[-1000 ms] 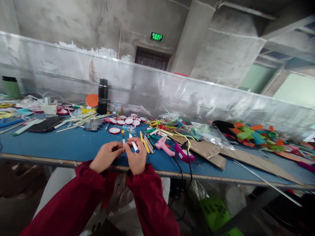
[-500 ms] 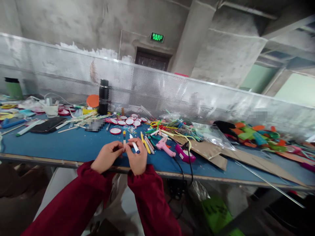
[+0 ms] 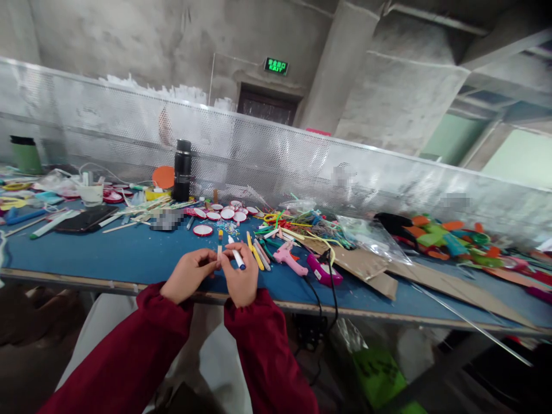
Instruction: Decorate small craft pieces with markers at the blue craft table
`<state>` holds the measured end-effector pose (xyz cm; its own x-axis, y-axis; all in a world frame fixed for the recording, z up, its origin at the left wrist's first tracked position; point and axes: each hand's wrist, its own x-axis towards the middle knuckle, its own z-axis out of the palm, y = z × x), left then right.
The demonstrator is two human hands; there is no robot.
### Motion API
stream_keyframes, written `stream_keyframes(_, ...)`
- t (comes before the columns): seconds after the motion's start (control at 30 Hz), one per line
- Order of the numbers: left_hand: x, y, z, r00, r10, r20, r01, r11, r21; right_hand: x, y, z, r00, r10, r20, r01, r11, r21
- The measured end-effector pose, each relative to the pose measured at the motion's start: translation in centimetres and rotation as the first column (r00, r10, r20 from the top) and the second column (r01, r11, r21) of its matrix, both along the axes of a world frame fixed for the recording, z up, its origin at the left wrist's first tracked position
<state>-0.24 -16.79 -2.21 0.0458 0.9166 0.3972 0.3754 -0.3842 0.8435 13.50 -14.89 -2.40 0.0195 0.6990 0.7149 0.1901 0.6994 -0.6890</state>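
Note:
My two hands meet at the near edge of the blue table. My left hand is closed in a pinch on the lower end of a thin wooden stick that stands up with a yellow tip. My right hand is closed too: its fingers grip a white marker with a blue cap and its fingertips touch the stick beside my left fingertips. Both sleeves are dark red.
Pink glue guns with black cords lie right of my hands, beside markers, coloured sticks and cardboard sheets. Red-rimmed round lids, a black bottle and a perforated metal screen stand behind. A dark tablet lies at the left.
My hands have stayed together on the stick and marker with almost no movement. The view has shifted slightly.

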Motion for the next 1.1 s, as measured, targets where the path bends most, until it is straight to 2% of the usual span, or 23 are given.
stream_keyframes(0.4,-0.05,-0.17,0.12,1.0,0.0,-0.017,0.001,0.999,0.035,0.03,0.08,0.01,1.0,0.018,0.02,-0.018,1.0,-0.004)
stream_keyframes(0.6,-0.13,-0.09,0.0,0.999,0.0,-0.036,0.001,0.999,0.033,0.05,-0.01,0.04,1.0,-0.007,0.016,0.006,1.0,0.028)
stream_keyframes(0.9,-0.06,-0.27,0.17,0.999,-0.01,-0.047,0.012,0.999,0.039,0.2,0.0,-0.08,0.997,-0.077,0.006,0.077,0.997,0.003)
stream_keyframes(1.1,-0.03,-0.31,0.11,1.0,0.001,-0.023,0.0,1.0,0.027,0.13,-0.25,0.11,0.982,0.06,-0.179,-0.067,0.997,-0.031)
